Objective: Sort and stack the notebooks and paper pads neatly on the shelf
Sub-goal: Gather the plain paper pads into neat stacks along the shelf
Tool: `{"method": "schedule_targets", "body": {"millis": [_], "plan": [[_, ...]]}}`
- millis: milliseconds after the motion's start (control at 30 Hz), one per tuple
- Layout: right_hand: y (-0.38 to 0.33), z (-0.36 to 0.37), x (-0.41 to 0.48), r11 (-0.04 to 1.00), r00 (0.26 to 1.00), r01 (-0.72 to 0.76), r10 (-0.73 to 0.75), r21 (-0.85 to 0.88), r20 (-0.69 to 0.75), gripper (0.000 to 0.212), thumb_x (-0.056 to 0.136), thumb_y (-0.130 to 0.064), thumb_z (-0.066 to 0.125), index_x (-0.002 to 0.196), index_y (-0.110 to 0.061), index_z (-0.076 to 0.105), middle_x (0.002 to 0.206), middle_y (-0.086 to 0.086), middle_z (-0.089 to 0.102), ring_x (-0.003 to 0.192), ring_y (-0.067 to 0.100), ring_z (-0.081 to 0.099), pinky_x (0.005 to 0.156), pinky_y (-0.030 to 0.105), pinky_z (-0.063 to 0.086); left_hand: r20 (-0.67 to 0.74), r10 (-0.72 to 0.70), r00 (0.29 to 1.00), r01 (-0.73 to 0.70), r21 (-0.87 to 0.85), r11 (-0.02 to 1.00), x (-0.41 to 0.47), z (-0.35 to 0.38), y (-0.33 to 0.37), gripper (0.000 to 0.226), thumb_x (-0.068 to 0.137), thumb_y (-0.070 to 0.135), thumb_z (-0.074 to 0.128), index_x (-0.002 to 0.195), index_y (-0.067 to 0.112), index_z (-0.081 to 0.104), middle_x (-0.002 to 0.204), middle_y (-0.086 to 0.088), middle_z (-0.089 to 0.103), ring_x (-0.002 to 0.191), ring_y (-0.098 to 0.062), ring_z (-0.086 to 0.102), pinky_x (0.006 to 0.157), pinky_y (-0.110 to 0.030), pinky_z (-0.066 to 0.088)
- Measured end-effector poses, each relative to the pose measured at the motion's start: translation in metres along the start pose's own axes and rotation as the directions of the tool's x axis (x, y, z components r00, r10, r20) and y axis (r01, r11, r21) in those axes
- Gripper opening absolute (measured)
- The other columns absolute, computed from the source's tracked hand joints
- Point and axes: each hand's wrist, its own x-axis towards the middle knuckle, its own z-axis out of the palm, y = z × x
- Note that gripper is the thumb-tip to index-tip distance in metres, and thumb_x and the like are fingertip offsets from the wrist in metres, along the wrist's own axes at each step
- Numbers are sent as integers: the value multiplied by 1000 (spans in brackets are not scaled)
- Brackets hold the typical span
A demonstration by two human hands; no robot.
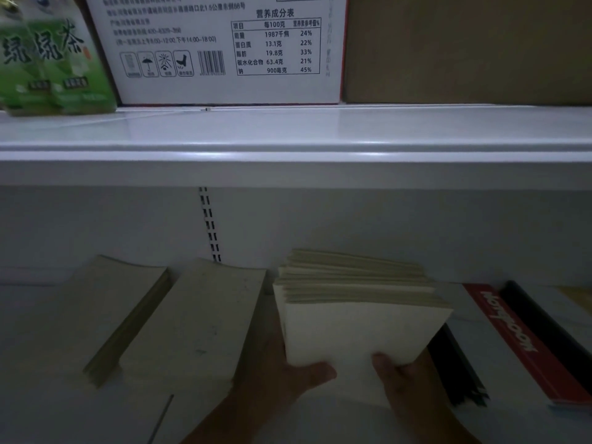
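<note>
A thick stack of cream paper pads [358, 302] is tilted up on the lower shelf [38, 411], its far edges fanned and uneven. My left hand [282, 373] grips its near left corner, thumb on top. My right hand [403, 376] grips the near right corner, thumb on the top sheet. Left of it lie two flat stacks of brownish pads, one in the middle [205, 322] and one at the far left [115, 309]. To the right lie a dark notebook [461, 373] and a red notebook [525, 341] with white lettering.
The upper shelf [320, 136] juts out overhead, carrying green tea bottles [54, 59], a white printed carton [224, 49] and a brown cardboard box [464, 49]. A slotted upright [209, 222] runs down the back wall. Bare shelf shows at the near left.
</note>
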Motion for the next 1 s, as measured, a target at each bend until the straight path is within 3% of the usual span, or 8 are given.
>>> {"method": "schedule_targets", "body": {"millis": [67,133,200,400,567,700,800,1000], "plan": [[8,-3,1,998,1000,-13,13,-63,-6,75,46,-43,69,109,-5,56,87,-15,57,95,12,55,69,-7,35,-17,58,998,-57,60,997,-3,1,6,74,44,29,93,98,40,45,96,35,52,93,27,51,76,4,39],[9,-6,2,992,1000,-14,16,-124,22,88,43,-57,73,114,-7,58,95,-5,64,103,19,58,80,10,43,-19,95,995,-93,92,991,-4,0,11,67,56,22,90,99,45,43,93,41,54,89,37,41,71,9,33],[3,-9,8,991,999,-18,24,-132,43,82,57,-55,77,119,-7,58,102,-1,63,105,23,61,83,21,44,-17,78,997,-76,109,991,-1,-1,16,58,59,32,85,99,47,47,94,48,56,90,33,47,72,6,36],[-46,-16,52,931,933,-256,309,-262,186,44,88,-46,53,122,-18,52,96,-5,55,88,15,52,79,23,40,50,-182,982,183,-25,983,29,-3,57,24,74,38,76,80,37,53,87,15,63,83,-6,65,77,-24,53],[-29,-3,58,712,695,-635,696,-301,181,68,79,-61,59,119,-6,58,90,8,65,78,23,64,67,30,54,82,-479,874,484,-53,873,51,1,45,62,48,48,89,96,13,69,104,-12,71,88,-28,70,84,-48,56],[-21,1,58,662,649,-680,743,-315,161,68,80,-58,61,116,-1,59,82,5,62,63,19,58,52,25,46,79,-538,839,541,-16,841,56,3,37,44,66,35,83,99,10,69,102,-12,70,93,-31,68,86,-43,55],[-24,2,61,677,653,-678,734,-288,187,68,80,-57,62,119,-2,57,112,14,64,68,21,59,61,29,50,73,-579,812,580,9,814,60,2,37,49,63,45,81,95,10,68,98,-14,71,88,-31,69,85,-46,55],[-12,3,59,674,657,-739,721,-4,222,45,86,-34,65,116,-1,60,92,13,65,79,27,63,71,33,51,51,-565,823,567,-27,823,66,1,35,27,80,46,67,77,23,54,93,-15,69,83,-31,69,83,-49,55]]}}
